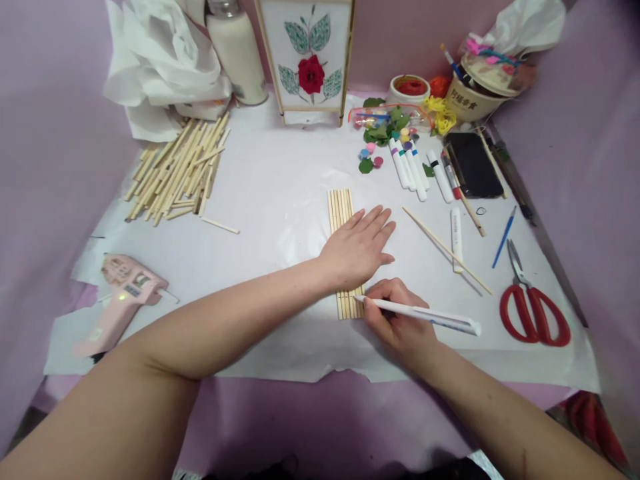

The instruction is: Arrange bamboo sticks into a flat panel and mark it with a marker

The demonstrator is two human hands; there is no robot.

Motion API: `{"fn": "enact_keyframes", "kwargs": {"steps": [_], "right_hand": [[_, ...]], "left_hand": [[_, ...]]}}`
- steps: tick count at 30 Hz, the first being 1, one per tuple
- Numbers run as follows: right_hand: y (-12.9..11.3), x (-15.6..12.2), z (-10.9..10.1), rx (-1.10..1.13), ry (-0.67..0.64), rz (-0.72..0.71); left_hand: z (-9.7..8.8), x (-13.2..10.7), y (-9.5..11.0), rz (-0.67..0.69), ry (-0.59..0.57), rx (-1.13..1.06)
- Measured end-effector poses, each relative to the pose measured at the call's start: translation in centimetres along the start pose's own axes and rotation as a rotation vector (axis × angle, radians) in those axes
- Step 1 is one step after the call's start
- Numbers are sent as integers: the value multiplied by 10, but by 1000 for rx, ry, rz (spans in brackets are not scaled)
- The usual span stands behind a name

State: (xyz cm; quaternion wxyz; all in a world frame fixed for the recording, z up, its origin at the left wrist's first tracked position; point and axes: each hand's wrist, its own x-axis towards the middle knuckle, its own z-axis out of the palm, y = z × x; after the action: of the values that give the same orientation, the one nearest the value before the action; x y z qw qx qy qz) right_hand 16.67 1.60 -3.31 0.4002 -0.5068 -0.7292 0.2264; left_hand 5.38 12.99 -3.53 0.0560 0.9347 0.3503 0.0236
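My left hand (359, 248) lies flat, fingers stretched out, pressing on a row of wooden sticks (340, 207) laid side by side on the white paper (280, 200). My right hand (397, 320) is closed around a white marker pen (425, 315), whose tip touches the near right end of the stick row. The middle of the row is hidden under my left palm.
A pile of loose sticks (177, 170) lies at the back left, a pink glue gun (123, 297) at the near left. Red scissors (533, 310), white markers (415, 170), a blue brush (503, 237), a phone (473, 163) and a framed rose panel (310, 57) stand right and back.
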Motion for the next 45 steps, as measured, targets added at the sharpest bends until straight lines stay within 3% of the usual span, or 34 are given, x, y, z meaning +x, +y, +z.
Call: {"fn": "enact_keyframes", "kwargs": {"steps": [27,33,45], "right_hand": [[1,0,1,29,26,-14],[4,-5,1,72,39,55],[2,-1,-1,-10,20,18]], "left_hand": [[-2,1,0,-5,-12,-23],[-1,0,-1,1,8,-24],[0,1,0,-2,12,-23]]}}
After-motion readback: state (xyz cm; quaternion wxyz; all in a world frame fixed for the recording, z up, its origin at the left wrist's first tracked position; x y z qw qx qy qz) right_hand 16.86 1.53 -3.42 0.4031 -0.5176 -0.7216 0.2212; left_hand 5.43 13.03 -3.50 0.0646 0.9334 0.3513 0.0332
